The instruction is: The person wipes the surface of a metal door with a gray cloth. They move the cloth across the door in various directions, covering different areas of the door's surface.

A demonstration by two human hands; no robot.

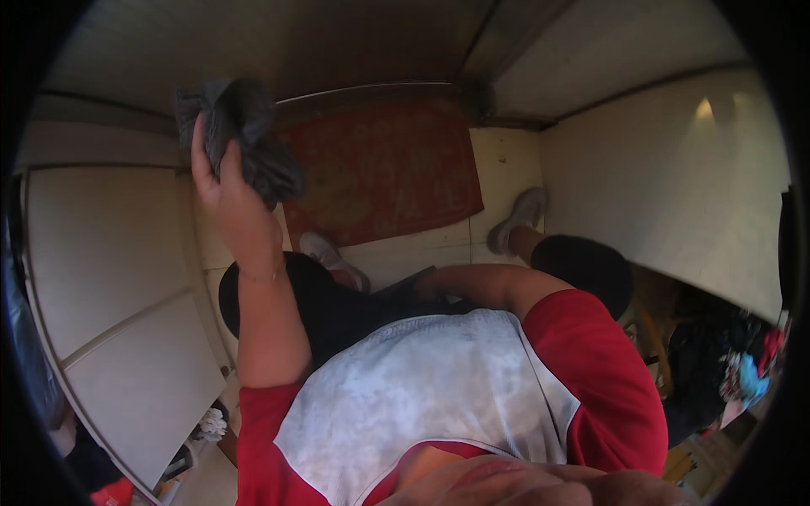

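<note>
My left hand [221,190] reaches up and forward at the far left, its fingers closed on a crumpled dark grey cloth [253,139]. The cloth lies at the lower part of a dark, smooth upright panel [337,42]; whether it presses on the panel, I cannot tell for sure. My right forearm [489,282] bends across my lap. The right hand's fingers are hidden in shadow near my knee, beside a dark flat edge [409,282] that I cannot make out.
A red mat [388,173] with faded lettering lies on pale floor tiles [506,160] at the panel's foot. To the left stands a pale cabinet [110,253]; to the right, a pale board or wall [675,185]. Bags and clutter [717,371] sit at the lower right.
</note>
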